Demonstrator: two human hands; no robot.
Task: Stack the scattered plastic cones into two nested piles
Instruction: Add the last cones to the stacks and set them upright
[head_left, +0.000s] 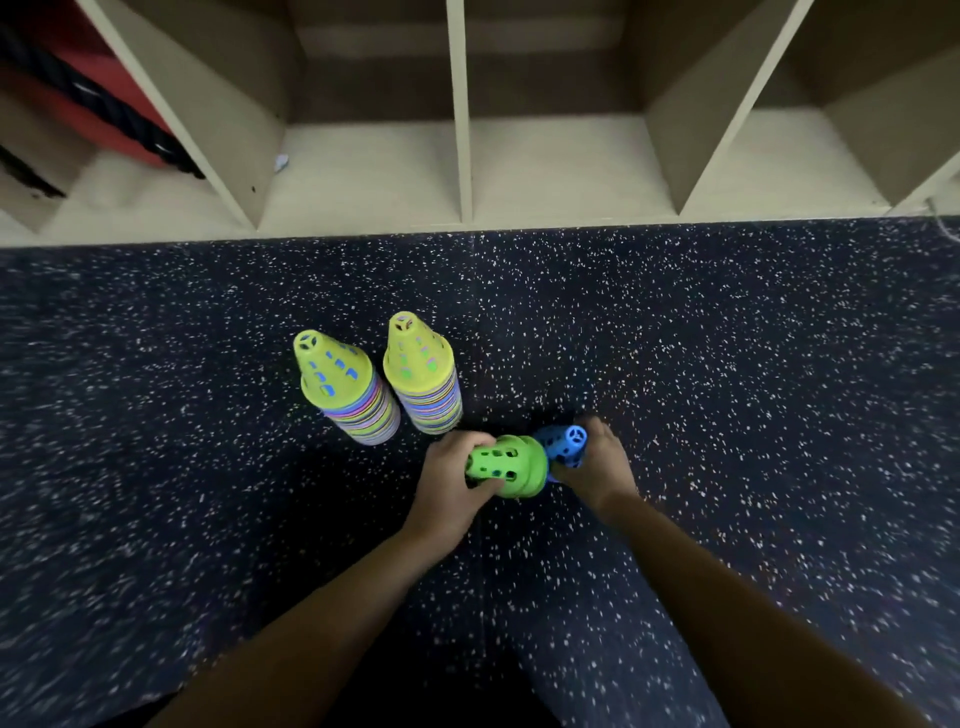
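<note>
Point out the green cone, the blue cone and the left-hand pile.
green cone (511, 465), head view, on its perforated side wall.
blue cone (561, 449), head view, on its side below the tip.
left pile (363, 421), head view, on its striped stacked rims.

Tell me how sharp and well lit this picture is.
Head view: dim; both cone piles sharp; green cone in the left hand and blue cone in the right hand slightly soft; floor speckles streak toward the edges; shelf dividers splay from wide-angle distortion.
</note>
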